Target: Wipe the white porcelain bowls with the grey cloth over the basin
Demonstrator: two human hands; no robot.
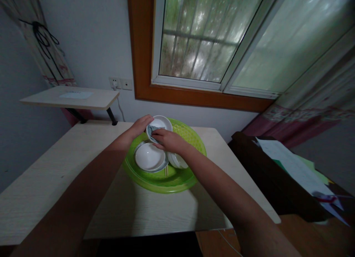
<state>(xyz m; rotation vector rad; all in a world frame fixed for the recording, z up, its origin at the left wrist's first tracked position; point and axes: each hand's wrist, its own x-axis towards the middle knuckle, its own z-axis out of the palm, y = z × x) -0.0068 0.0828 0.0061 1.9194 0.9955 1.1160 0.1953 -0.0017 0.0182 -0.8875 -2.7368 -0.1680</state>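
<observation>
My left hand (pixel 142 125) grips the left rim of a white bowl (pixel 163 121), which is tilted above the far side of a round green basin (pixel 163 188). Closed around a grey-blue cloth (pixel 151 130), my right hand (pixel 167 138) presses it against the inside of that bowl. Below, a second white bowl (pixel 149 156) sits on other dishes in the basin. More white bowls (pixel 178 161) lean at the right, partly covered by my right wrist. Chopsticks (pixel 166 171) poke out between the two groups of dishes.
The basin stands on a pale wooden table (pixel 111 198). A raised shelf (pixel 102 100) on black legs is at the back left, near wall sockets (pixel 121 83). Papers (pixel 294 168) lie on a dark piece of furniture at the right. A window (pixel 205 39) is behind.
</observation>
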